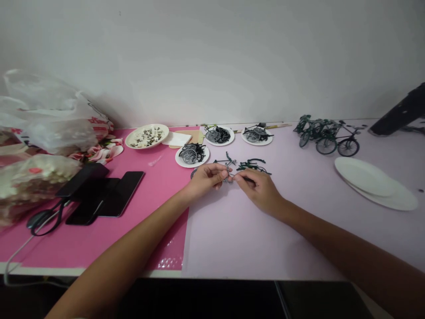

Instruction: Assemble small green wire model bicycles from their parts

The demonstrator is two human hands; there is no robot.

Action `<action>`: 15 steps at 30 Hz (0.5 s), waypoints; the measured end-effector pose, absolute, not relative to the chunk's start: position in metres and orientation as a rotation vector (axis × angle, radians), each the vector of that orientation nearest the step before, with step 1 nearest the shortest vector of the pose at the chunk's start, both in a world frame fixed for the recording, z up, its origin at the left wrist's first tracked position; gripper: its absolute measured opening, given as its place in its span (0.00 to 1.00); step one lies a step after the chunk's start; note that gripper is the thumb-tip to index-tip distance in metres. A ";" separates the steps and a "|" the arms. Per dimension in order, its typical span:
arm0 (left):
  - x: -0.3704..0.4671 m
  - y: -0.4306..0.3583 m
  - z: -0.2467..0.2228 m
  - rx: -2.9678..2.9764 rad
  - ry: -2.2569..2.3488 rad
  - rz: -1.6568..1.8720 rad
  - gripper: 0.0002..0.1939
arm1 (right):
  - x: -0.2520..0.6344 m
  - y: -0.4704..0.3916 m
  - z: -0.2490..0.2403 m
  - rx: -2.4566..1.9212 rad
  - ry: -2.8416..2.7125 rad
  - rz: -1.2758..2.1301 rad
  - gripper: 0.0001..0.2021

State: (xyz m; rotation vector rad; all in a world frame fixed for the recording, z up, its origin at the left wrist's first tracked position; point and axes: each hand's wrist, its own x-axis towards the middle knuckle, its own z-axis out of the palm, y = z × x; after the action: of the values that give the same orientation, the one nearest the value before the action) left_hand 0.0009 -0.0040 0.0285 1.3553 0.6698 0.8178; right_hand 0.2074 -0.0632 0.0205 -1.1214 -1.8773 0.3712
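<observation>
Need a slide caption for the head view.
Left hand and right hand pinch thin parts, with loaded plates beyond and model bicycles off to the right.

two hands (207,178), three loaded plates (178,157), two bare plates (367,176)

Bicycle parts (249,166) apparently dark green, tabletop (229,239) pink and lilac

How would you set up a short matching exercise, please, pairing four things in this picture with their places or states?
1. Bare right hand
2. Small dark model bicycles with spoked wheels
3. Flat, overlapping white plates
4. Crumpled white plastic bag with red print

A. Right side, nearer the front than the bicycles
B. Far left, towards the back
C. Pinching something thin beside the left hand
D. Back right

Pairs: 1-C, 2-D, 3-A, 4-B
</observation>
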 end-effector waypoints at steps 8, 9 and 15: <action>0.000 -0.004 0.027 1.337 0.666 0.803 0.26 | 0.207 -0.063 0.018 -1.057 -1.841 0.233 0.09; 0.000 -0.004 0.027 1.337 0.670 0.794 0.25 | 0.207 -0.063 0.017 -1.045 -1.828 0.225 0.08; 0.000 -0.003 0.023 1.277 0.626 0.769 0.24 | 0.205 -0.063 0.015 -0.998 -1.785 0.220 0.09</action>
State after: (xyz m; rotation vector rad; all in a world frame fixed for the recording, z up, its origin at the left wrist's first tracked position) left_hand -0.0002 -0.0028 0.0234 1.2771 0.6265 0.7693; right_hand 0.2055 -0.0632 0.0147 -0.9982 -1.7854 0.2203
